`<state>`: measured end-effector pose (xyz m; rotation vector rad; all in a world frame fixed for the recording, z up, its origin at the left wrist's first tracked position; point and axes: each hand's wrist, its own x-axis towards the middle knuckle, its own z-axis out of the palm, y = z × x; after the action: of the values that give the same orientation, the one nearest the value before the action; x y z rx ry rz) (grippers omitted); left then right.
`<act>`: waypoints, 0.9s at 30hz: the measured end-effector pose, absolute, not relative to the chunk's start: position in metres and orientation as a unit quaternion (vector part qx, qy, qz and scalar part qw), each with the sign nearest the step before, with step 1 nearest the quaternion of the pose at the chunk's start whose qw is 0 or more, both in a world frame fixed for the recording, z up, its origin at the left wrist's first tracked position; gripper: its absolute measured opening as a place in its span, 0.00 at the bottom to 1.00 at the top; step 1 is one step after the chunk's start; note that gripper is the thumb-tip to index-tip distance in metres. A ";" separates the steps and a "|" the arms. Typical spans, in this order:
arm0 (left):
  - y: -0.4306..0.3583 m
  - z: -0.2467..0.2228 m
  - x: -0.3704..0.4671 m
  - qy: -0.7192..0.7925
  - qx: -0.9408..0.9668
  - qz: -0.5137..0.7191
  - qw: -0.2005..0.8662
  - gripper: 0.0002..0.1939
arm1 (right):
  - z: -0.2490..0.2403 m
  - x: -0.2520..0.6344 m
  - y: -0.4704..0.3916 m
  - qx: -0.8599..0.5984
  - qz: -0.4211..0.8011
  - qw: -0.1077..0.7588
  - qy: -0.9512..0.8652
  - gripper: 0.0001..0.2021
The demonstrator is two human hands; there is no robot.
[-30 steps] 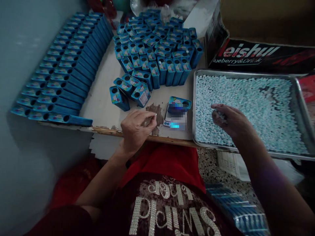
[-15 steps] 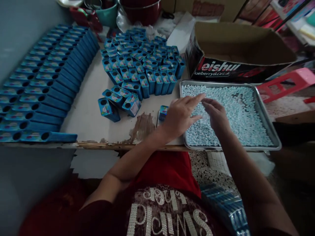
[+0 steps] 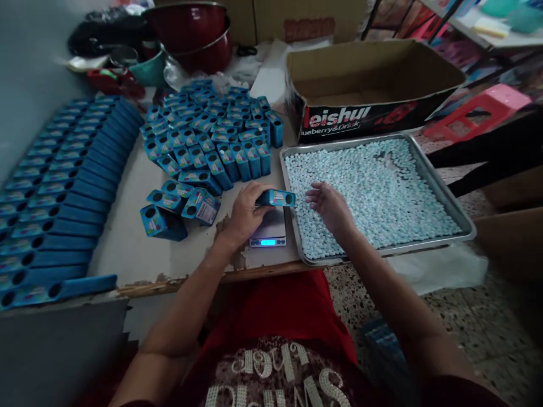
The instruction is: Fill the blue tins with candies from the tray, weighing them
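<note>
My left hand [image 3: 249, 212] is closed around the end of a small blue box [image 3: 278, 198] with a round hole in its top. That box is just over a small digital scale [image 3: 269, 233] with a lit display; whether it touches the scale I cannot tell. My right hand [image 3: 330, 208] is over the left part of a metal tray [image 3: 429, 244], its fingers apart and slightly curled, with nothing visible in them. Small pale blue and white pieces [image 3: 373, 198], like candies, cover most of the tray.
Many blue boxes [image 3: 203, 135] stand clustered left of the carton [image 3: 339, 121]. A few boxes [image 3: 163, 220] stand nearer me, and long rows of them [image 3: 72, 192] line the left side. Dark red basins [image 3: 190, 34] sit at the back. A pink stool [image 3: 479, 116] is beyond the tray.
My hands were close together over the tray's left part. Now they are apart: the left has moved left and grips the box by the scale, while the right stays over the pieces. The view has shifted.
</note>
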<state>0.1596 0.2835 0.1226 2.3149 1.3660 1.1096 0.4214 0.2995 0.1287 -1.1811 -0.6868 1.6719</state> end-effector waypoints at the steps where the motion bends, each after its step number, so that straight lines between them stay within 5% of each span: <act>1: 0.292 0.134 0.165 0.434 0.821 0.364 0.069 0.15 | 0.130 0.417 0.299 -0.467 0.707 0.473 -0.241 0.15; 5: 0.314 0.165 0.193 0.329 0.892 0.305 -0.059 0.19 | 0.135 0.414 0.305 -0.412 0.763 0.488 -0.097 0.24; 13: 0.326 0.161 0.222 0.379 0.861 0.328 -0.081 0.18 | 0.120 0.422 0.304 -0.378 0.801 0.465 0.009 0.23; 20: 0.316 0.134 0.216 0.436 0.767 0.465 0.073 0.19 | 0.097 0.433 0.312 -0.337 0.827 0.449 -0.030 0.20; 24: 0.296 0.108 0.187 0.498 0.648 0.522 0.244 0.22 | 0.085 0.442 0.314 -0.393 0.782 0.465 -0.135 0.05; 27: 0.270 0.091 0.161 0.516 0.574 0.537 0.341 0.27 | 0.084 0.443 0.314 -0.413 0.748 0.488 -0.177 0.11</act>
<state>0.1607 0.2697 0.0907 1.4935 1.3426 1.3962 0.4431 0.3138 0.0844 -1.0042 -0.4304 1.8198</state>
